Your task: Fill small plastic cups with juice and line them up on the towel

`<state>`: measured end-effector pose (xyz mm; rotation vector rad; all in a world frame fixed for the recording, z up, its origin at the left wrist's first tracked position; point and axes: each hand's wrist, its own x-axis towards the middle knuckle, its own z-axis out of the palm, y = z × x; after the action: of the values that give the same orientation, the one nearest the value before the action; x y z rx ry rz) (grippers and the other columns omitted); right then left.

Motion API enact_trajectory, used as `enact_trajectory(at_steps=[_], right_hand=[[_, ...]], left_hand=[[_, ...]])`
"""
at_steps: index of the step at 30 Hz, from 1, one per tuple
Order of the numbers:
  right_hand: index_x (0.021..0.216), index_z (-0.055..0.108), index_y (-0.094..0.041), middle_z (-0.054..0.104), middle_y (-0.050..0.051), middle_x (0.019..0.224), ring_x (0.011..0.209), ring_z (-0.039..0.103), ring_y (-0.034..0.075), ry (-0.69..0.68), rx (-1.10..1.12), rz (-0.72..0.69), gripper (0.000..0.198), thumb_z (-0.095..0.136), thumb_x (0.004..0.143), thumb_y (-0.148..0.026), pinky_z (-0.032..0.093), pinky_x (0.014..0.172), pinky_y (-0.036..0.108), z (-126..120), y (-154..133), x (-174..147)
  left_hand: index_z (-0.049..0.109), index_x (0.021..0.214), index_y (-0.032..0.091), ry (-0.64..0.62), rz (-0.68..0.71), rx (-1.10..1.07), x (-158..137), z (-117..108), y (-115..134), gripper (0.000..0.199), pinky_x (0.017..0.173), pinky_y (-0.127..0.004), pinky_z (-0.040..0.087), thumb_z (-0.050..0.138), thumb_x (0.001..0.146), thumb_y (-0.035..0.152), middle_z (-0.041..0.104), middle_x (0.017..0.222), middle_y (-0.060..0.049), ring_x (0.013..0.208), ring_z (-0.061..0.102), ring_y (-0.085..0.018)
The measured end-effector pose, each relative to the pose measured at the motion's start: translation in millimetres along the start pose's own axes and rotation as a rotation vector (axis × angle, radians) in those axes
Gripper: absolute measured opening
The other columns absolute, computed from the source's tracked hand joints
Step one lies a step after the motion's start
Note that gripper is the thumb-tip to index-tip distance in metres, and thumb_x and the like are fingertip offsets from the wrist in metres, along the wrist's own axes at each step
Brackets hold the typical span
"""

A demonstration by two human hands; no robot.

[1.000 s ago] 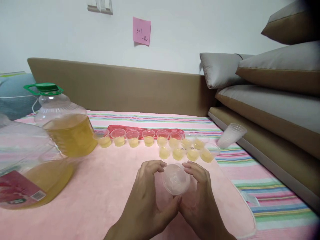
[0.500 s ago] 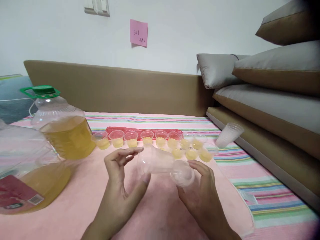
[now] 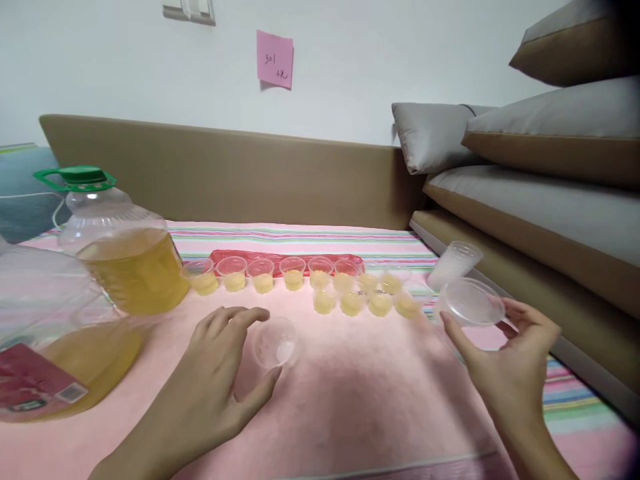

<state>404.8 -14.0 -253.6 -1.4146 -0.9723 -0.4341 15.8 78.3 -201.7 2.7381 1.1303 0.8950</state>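
Observation:
My left hand (image 3: 235, 367) is curled around a small clear plastic cup (image 3: 276, 343), thumb at its near side and index finger at its far rim. The cup holds no liquid and is low over the pink cloth. At the right, my right hand (image 3: 510, 340) grips clear plastic cups (image 3: 473, 302) between thumb and fingers, the round mouth facing me. How many are nested there I cannot tell. Beyond my hands stand two rows of small cups with yellow liquid (image 3: 294, 273); the shorter front row (image 3: 350, 303) is at the right.
Two big plastic jugs of yellow liquid are at the left, one with a green cap (image 3: 84, 175), the nearer with a red label (image 3: 37, 380). A red plastic wrapper (image 3: 280, 257) lies behind the cups. More stacked cups (image 3: 454, 265) lean near piled cushions (image 3: 540, 193).
My hands have moved apart. The cups between them have separated: one stays with my left hand, the others went right with my right hand.

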Motion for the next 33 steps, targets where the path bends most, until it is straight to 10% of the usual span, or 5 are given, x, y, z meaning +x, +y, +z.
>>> enact_trajectory(at_steps=[14,33], right_hand=[[0.116,0.043,-0.02,0.053,0.021,0.124,0.111,0.057,0.041,0.163,-0.173,0.342,0.094,0.09,0.052,-0.071,0.049,0.097,0.057,-15,106,28],[0.116,0.038,-0.021,0.052,0.017,0.12,0.111,0.056,0.043,0.093,-0.249,0.353,0.103,0.082,0.044,-0.081,0.046,0.1,0.06,-8,128,30]], left_hand=[[0.048,0.138,0.031,-0.069,0.077,0.0,6,14,5,0.056,0.101,-0.056,0.048,0.069,0.089,0.046,0.065,0.132,-0.007,0.121,0.059,-0.037],[0.042,0.143,0.032,-0.112,0.072,-0.048,10,20,10,0.061,0.102,-0.058,0.049,0.069,0.091,0.048,0.063,0.137,-0.008,0.123,0.058,-0.037]])
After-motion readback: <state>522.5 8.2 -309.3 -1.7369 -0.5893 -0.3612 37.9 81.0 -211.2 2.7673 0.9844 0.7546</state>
